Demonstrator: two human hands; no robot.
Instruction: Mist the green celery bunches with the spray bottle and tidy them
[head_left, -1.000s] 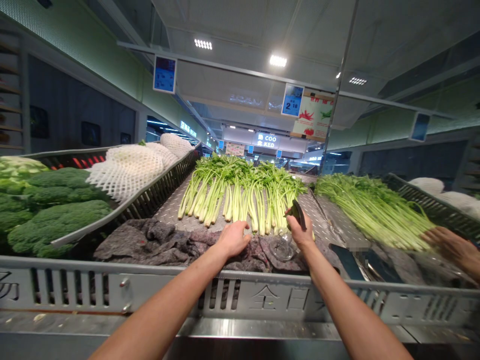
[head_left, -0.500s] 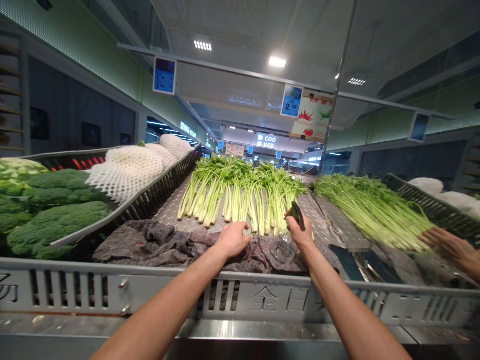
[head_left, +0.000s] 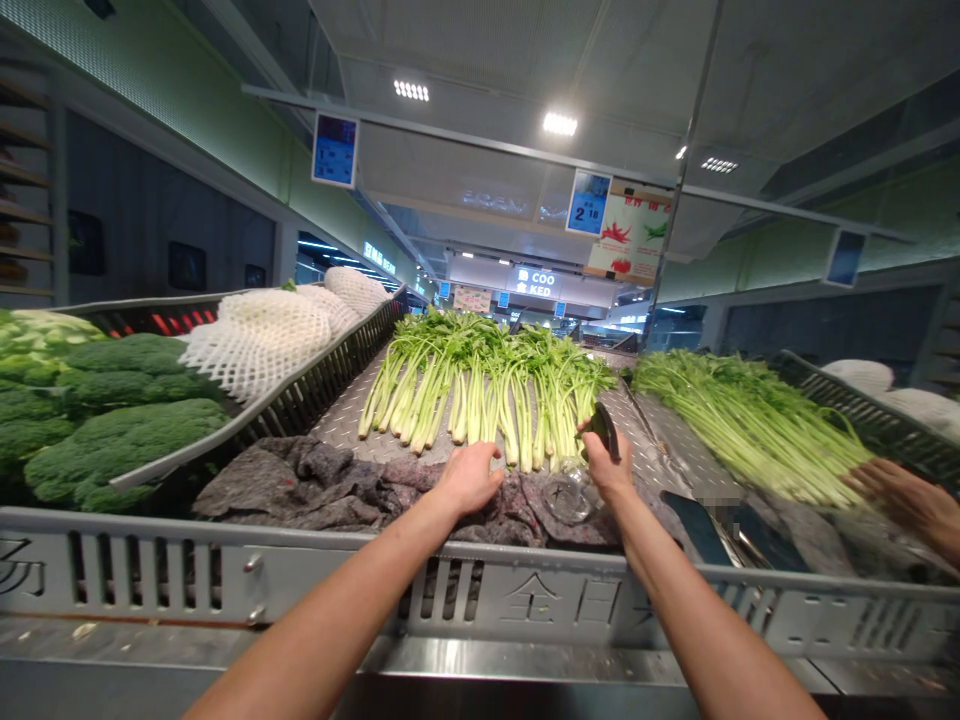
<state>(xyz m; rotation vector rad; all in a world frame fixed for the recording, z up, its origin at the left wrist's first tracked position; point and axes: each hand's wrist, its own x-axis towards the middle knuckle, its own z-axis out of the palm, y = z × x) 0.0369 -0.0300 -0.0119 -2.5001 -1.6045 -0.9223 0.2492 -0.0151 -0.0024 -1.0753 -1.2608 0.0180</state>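
Green celery (head_left: pixel 487 400) lies in a row on a textured metal surface, leaves to the back and pale cut ends toward me. My left hand (head_left: pixel 471 478) hovers at the front of the stalks, over the crumpled dark cloth. Its thumb and forefinger are apart, with nothing visible between them; the other fingers are hidden. To the right, my right hand (head_left: pixel 609 462) is closed round what looks like a spray bottle (head_left: pixel 570 497), with a clear body and a dark head. The bottle is tilted, its round base toward me, beside the nearest right-hand celery ends.
Crumpled grey-brown cloth (head_left: pixel 300 490) runs behind the grey crate front (head_left: pixel 337 570). Broccoli (head_left: pixel 127 445) and produce in white foam nets (head_left: pixel 262 335) fill the left side. A mirror panel (head_left: pixel 750 300) on the right reflects the celery. A dark flat object (head_left: pixel 701 530) lies front right.
The whole view has shifted slightly to the right in the picture. My right hand and the bottle's dark head are a little lower; the left hand stays almost in place.
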